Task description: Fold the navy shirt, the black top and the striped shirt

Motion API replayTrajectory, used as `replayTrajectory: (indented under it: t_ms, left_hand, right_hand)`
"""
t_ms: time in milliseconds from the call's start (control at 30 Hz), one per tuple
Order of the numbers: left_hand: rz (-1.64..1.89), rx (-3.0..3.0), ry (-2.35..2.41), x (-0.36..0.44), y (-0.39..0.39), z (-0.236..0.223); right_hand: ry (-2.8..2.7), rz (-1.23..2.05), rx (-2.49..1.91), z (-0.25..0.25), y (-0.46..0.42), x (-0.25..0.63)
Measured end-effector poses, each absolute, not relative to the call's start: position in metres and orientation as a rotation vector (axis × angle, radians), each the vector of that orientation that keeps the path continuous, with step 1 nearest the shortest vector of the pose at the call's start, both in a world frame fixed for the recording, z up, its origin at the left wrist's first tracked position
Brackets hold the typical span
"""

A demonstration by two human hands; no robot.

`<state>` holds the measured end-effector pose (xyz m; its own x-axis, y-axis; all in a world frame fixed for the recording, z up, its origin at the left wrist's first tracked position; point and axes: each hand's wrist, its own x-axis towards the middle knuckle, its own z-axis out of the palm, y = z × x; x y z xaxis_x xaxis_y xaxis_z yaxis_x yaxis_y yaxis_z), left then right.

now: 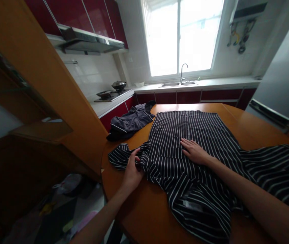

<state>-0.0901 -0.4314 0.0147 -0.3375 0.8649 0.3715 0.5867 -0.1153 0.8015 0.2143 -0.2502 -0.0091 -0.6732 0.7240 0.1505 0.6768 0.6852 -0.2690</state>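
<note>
A black shirt with white stripes (168, 135) lies spread on the wooden table (139, 210), its hem toward the window and its collar end toward me. My left hand (133, 169) is at the shirt's left sleeve near the body, fingers curled round the bunched cloth. Beyond that hand the rest of the sleeve lies crumpled near the table's left edge. Flat on the middle of the shirt front rests my right hand (194, 150), fingers stretched out beside the button line. The other sleeve (273, 169) reaches out to the right. Near me the collar part is folded loosely, with a pale label inside.
A dark grey garment (131, 122) lies heaped at the table's far left edge. A wooden partition (65, 112) stands close on the left. Behind the table are a stove with pans (119, 85), a sink (171, 84) and a fridge (279, 67) at right.
</note>
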Motion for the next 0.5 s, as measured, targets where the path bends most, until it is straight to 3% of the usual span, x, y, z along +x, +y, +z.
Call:
replayTrajectory:
  t_ms: [500]
  left_hand:
    - [1.31, 1.847, 1.963, -0.109, -0.388, 0.015]
  right_hand:
    - [-2.627, 0.29, -1.095, -0.011, -0.248, 0.215]
